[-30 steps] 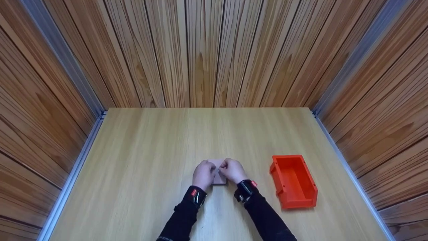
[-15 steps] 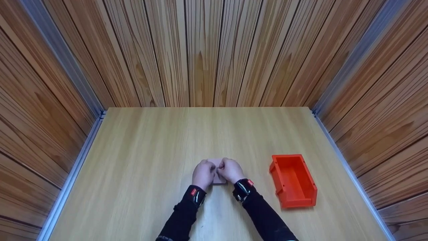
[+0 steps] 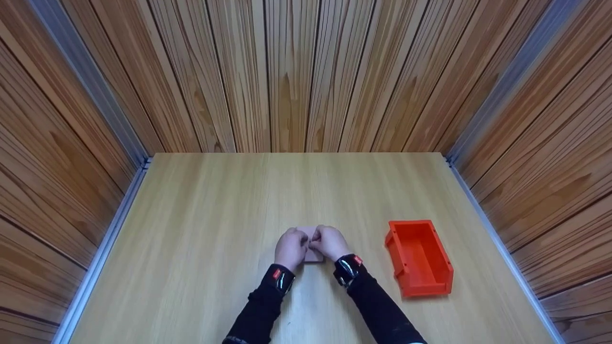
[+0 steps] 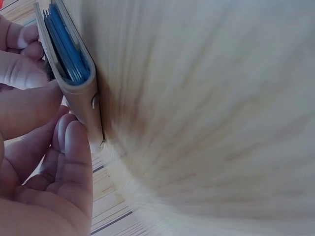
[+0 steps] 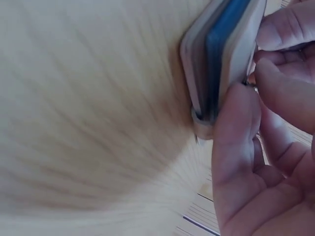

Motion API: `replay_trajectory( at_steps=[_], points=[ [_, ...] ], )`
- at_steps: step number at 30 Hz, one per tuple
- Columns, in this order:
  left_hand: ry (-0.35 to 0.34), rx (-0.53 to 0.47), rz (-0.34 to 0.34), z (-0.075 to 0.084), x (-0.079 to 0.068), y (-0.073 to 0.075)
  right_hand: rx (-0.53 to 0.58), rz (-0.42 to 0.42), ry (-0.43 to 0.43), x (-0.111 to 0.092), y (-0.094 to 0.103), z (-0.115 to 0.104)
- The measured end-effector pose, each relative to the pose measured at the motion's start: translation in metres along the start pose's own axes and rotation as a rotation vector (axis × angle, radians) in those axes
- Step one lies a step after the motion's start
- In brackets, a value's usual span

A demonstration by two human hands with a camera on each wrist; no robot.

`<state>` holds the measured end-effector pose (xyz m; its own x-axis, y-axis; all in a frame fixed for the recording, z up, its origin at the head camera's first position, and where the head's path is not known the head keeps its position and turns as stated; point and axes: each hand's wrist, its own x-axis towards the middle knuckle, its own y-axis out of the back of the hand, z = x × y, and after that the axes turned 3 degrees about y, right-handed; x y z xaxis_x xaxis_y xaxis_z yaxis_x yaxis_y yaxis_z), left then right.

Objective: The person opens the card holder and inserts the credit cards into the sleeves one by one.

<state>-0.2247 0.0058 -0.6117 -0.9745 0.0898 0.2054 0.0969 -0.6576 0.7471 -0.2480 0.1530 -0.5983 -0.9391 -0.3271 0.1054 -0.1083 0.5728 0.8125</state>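
A pinkish-beige card wallet [image 3: 313, 257] lies on the table under both hands in the head view. Blue and grey card sleeves [image 4: 64, 44] fill it, seen edge-on in the left wrist view, and a small metal snap [image 4: 95, 102] sits on its side. My left hand [image 3: 290, 249] is at the wallet's left, its thumb and curled fingers gripping the edge of the cover. From the right, my right hand [image 3: 331, 242] pinches a small dark piece [image 5: 251, 84] at the cover between thumb and forefinger. The fingertips of both hands nearly meet over the wallet and hide much of it.
An orange-red plastic bin [image 3: 427, 290] stands on the table to the right of the right forearm. Wood-panelled walls [image 3: 287, 76] with metal corner strips enclose the light wooden table [image 3: 215, 205] at the back and sides.
My right hand has shifted slightly left, bringing its fingertips closer to the left hand's. My left hand, the wallet and the bin stay essentially where they were.
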Motion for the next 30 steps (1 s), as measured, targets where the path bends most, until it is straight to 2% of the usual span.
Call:
replay_trajectory(
  at_steps=[8,14,22,30],
  points=[
    [0.028,-0.004,-0.038,0.0003,0.0003,0.0012,0.037,-0.044,-0.088,0.0033,0.0026,-0.002],
    [0.015,0.001,-0.025,-0.0006,0.0005,0.0003,0.018,-0.014,-0.079,0.0034,0.0012,-0.0022],
    [-0.02,0.024,-0.004,-0.0022,-0.0006,-0.0002,0.015,-0.045,-0.125,0.0062,0.0015,-0.0042],
    [0.011,0.013,-0.029,-0.0017,0.0009,0.0003,-0.005,-0.043,-0.104,0.0079,0.0024,-0.0053]
  ],
)
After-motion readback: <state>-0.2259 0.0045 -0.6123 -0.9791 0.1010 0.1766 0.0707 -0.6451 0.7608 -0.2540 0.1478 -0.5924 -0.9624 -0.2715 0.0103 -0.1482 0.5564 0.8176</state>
